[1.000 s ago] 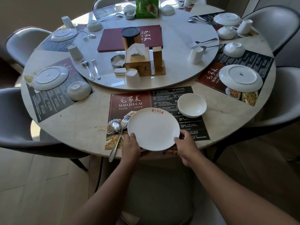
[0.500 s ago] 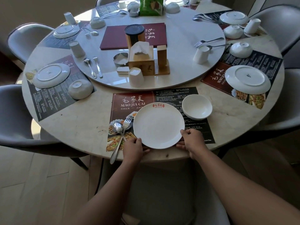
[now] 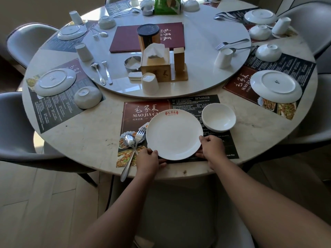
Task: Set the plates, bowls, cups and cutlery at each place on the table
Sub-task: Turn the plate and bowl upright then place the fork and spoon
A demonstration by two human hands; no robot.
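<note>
A white plate [image 3: 173,134] with a red logo lies face up on the near placemat [image 3: 143,111]. My left hand [image 3: 147,161] grips its near left rim and my right hand [image 3: 211,147] grips its near right rim. To the plate's right an upright white bowl [image 3: 218,116] rests on the same mat. A spoon [image 3: 129,140] and a fork [image 3: 140,134] lie crossed at the plate's left. An upturned white cup [image 3: 150,83] stands on the turntable [image 3: 206,33] behind this place.
Other places hold upturned plates [image 3: 275,85], upturned bowls [image 3: 87,97] and cups [image 3: 223,58], with cutlery on the turntable. A tissue box [image 3: 155,67], a dark canister [image 3: 148,35] and a red menu [image 3: 172,35] sit mid-table. Grey chairs [image 3: 16,126] ring the round table.
Both hands have pushed the plate forward from the table's edge onto the placemat, closer to the bowl. It now lies flat on the mat.
</note>
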